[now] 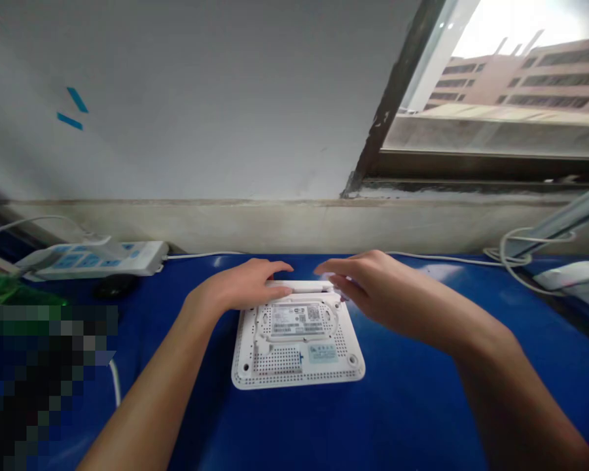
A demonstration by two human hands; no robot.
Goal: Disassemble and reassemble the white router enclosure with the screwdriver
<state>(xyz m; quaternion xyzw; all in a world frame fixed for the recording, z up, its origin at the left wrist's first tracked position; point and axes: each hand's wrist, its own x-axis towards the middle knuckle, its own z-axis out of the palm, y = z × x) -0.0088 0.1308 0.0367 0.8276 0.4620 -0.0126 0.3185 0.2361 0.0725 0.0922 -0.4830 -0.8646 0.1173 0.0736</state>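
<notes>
A white Wi-Fi router (282,358) lies on the blue tabletop, its vented underside with printed labels facing up. My left hand (243,284) grips its far left edge, with the thumb on top and the fingers at the back side. By the far right corner, my right hand (368,278) is closed, its fingertips drawn together at the router's back edge. Whatever those fingertips hold, if anything, is hidden and blurred.
A white power strip (150,256) with plugs lies at the left by the wall, a black mouse (115,286) in front of it. A white cable (442,260) runs along the back. At right stands a metal post (564,219) wrapped with cable.
</notes>
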